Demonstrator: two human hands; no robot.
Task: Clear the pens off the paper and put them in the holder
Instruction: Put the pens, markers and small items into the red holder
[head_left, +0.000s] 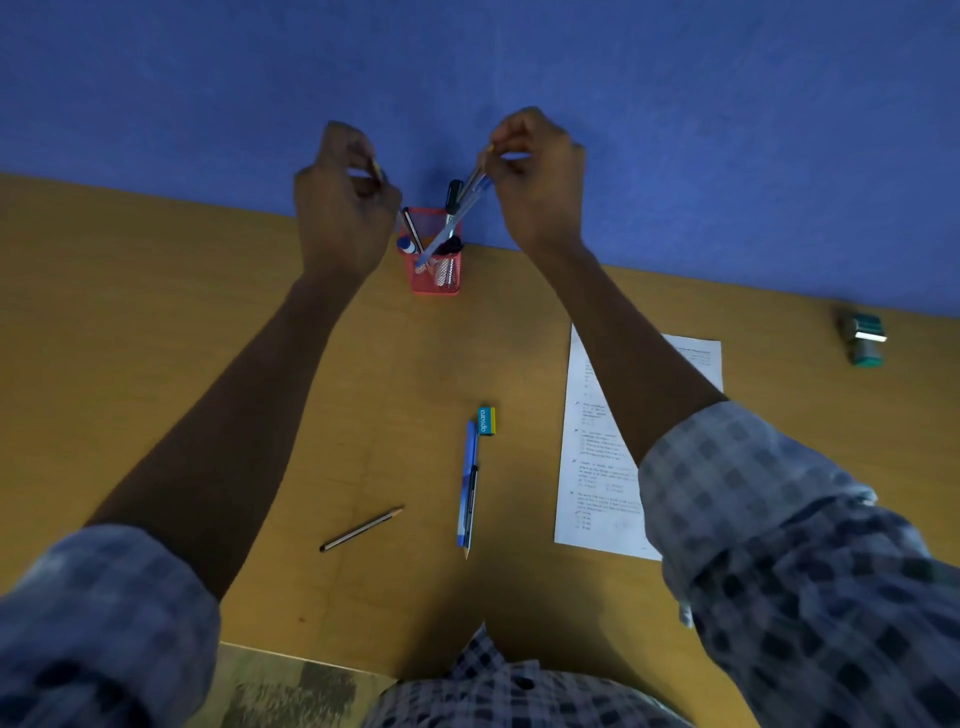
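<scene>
A red mesh holder (435, 278) stands at the far edge of the wooden table, with several pens inside. My right hand (535, 176) is above and to its right, pinching the top of a clear blue pen (451, 223) whose lower end dips into the holder. Left of the holder, my left hand (343, 202) is raised with fingers closed on a thin pencil-like stick; only its tip shows at the fingers. The printed paper (597, 467) lies at the right under my right forearm, and no pens show on its visible part.
A blue pen (468, 483) with a pencil alongside lies mid-table, a blue eraser (487, 421) at its far end. A dark pencil (361, 530) lies to the left. A stamp (865, 340) sits far right by the blue wall.
</scene>
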